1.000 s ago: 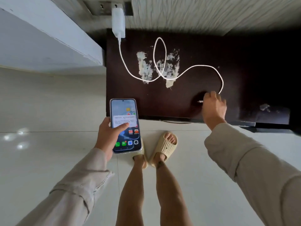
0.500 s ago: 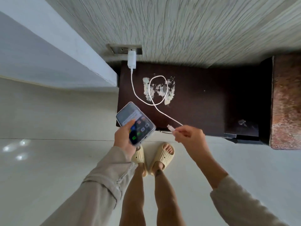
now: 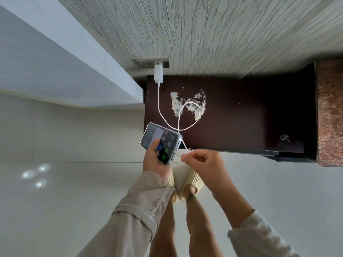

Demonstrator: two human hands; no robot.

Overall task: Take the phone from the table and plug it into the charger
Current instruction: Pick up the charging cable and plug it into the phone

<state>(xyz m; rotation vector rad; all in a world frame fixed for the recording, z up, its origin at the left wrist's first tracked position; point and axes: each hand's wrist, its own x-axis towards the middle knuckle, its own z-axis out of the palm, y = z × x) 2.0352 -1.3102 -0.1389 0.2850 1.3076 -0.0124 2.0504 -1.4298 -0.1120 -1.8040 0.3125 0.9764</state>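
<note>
Dark table (image 3: 241, 117) behind; left hand (image 3: 155, 162) grips phone (image 3: 161, 143), right hand (image 3: 202, 162) fingers pinch cable plug (image 3: 179, 154) just beside it.

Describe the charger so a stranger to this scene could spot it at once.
Start at the dark table against the textured wall. Above its back left corner, the charger hangs from a metal socket. It is the only white block there, with a white cable trailing onto the table.

The left hand (image 3: 155, 160) is curled in a grip, thumb across the front; the right hand (image 3: 201, 162) pinches with its fingertips.
</note>
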